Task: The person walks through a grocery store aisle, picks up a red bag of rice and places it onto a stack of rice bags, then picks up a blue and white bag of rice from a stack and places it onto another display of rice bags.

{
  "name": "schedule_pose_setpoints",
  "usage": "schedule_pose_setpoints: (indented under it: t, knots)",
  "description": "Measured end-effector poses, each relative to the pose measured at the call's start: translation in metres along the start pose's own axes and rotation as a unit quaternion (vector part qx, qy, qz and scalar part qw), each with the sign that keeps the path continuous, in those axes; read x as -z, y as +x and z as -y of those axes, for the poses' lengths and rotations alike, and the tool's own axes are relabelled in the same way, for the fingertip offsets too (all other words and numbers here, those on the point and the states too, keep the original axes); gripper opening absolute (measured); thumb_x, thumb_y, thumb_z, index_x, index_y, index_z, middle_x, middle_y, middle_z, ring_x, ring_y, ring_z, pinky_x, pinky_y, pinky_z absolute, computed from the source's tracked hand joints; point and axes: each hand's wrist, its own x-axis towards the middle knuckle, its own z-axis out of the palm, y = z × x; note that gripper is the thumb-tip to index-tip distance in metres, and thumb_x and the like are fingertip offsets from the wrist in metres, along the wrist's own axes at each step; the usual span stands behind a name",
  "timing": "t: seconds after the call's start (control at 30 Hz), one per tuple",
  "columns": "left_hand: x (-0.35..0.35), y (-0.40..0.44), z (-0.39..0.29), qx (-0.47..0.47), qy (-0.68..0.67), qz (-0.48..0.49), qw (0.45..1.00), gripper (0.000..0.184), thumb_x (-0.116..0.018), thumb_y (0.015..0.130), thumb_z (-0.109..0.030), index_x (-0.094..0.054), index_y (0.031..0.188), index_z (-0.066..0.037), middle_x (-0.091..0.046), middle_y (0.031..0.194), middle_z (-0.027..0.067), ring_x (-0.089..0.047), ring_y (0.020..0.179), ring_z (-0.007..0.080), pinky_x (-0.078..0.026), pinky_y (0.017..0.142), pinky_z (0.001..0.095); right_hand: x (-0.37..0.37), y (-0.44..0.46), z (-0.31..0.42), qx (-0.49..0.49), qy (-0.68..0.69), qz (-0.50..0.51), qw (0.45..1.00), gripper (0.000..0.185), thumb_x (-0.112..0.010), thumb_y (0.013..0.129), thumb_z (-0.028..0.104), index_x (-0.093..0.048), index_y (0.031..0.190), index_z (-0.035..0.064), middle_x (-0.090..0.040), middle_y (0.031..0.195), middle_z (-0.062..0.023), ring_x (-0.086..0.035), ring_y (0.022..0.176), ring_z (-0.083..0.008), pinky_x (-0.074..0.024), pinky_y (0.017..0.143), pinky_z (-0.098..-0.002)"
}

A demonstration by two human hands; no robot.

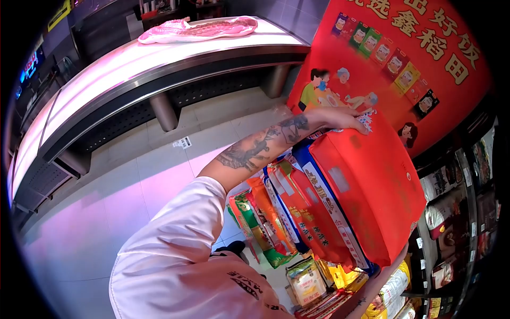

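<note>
A large red rice bag [372, 186] fills the right centre, lying against a row of upright packs. My left hand [348, 120], at the end of a tattooed forearm, is closed on the bag's gathered upper end. My right hand [399, 260] supports the lower end of the same bag; its fingers are mostly hidden behind it. Directly beside it stand a blue-and-white pack [332, 210] and a red pack with Chinese lettering [305, 212]. Farther left in the row are an orange pack [268, 204] and a green pack [244, 215].
Below are yellow bags [390, 292] and a small pack [308, 282]. Shelves with goods [451, 212] run along the right. Behind rises a red printed panel [388, 80]. A long white counter [117, 69] bears a slab of meat [196, 30]. Tiled floor [133, 196] lies between.
</note>
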Motion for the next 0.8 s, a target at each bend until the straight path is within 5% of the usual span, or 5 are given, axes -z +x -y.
schedule_pose_setpoints:
  t: [0.27,0.4,0.53,0.63,0.8]
  knots:
    - [-0.013,-0.031,0.021,-0.083,-0.110,-0.146,0.980,0.050,-0.060,0.081,-0.032,-0.052,0.116,0.002,-0.058,0.111,0.0117,-0.054,0.101,0.0161,-0.041,0.087,0.0254,0.071,-0.013,-0.046,0.110,0.060,-0.089,0.988,0.038,-0.047,0.089,0.030,-0.050,0.114,0.0006,-0.055,0.112,-0.0102,-0.050,0.104,-0.0196,-0.0371,0.093,-0.0307]
    - [-0.033,-0.091,0.093,-0.133,-0.034,-0.458,0.878,0.031,-0.059,0.083,-0.019,-0.058,0.105,0.003,-0.062,0.093,0.0077,-0.058,0.084,0.0138,-0.046,0.074,0.0245,0.148,-0.086,-0.083,0.084,0.116,-0.125,0.982,0.014,-0.055,0.084,0.024,-0.056,0.086,0.0099,-0.052,0.072,0.0020,-0.045,0.062,-0.0091,-0.0309,0.055,-0.0213]
    - [-0.110,-0.196,0.252,0.034,-0.032,-0.561,0.826,0.024,-0.057,0.084,-0.018,-0.060,0.099,0.000,-0.063,0.088,0.0082,-0.057,0.081,0.0148,-0.045,0.073,0.0257,0.247,-0.175,-0.171,-0.053,0.134,-0.299,0.943,0.012,-0.053,0.083,0.023,-0.050,0.081,0.0120,-0.049,0.066,0.0039,-0.043,0.054,-0.0083,-0.0296,0.049,-0.0223]
    - [-0.238,-0.291,0.339,0.187,0.097,-0.541,0.814,0.027,-0.059,0.079,-0.025,-0.060,0.088,0.001,-0.063,0.081,0.0154,-0.062,0.077,0.0256,-0.047,0.070,0.0335,0.329,-0.253,-0.234,-0.194,0.131,-0.300,0.925,0.015,-0.053,0.081,0.026,-0.050,0.078,0.0125,-0.045,0.059,0.0035,-0.043,0.052,-0.0091,-0.0315,0.046,-0.0229]
    - [-0.436,-0.401,0.364,0.406,0.269,-0.043,0.872,0.048,-0.054,0.078,-0.042,-0.057,0.105,-0.002,-0.061,0.098,0.0205,-0.058,0.093,0.0368,-0.045,0.084,0.0424,0.409,-0.325,-0.247,-0.282,0.092,-0.316,0.901,0.012,-0.049,0.082,0.023,-0.049,0.074,0.0140,-0.044,0.059,0.0026,-0.040,0.049,-0.0128,-0.0310,0.045,-0.0248]
